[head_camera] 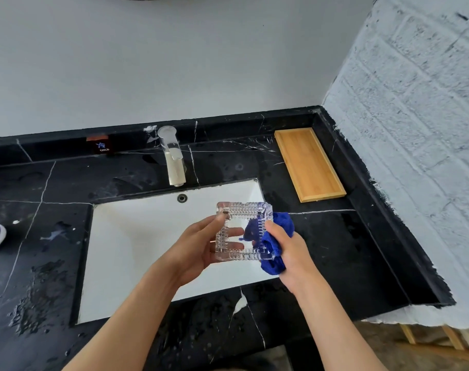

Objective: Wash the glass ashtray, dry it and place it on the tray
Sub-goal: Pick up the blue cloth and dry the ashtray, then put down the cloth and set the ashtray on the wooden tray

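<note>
From the head camera, the glass ashtray (pixel 243 231) is held at frame centre, above the white sink (pixel 137 236). The left hand (pixel 198 250) pinches its left rim; the right hand (pixel 287 253) presses a blue cloth (pixel 275 236) against its right side. This looks like the drying step. Next comes carrying it to the wooden tray (pixel 309 164), upper right on the dark surface (pixel 335 250).

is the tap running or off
Off: no water falls from the faucet spout into the sink.
</note>
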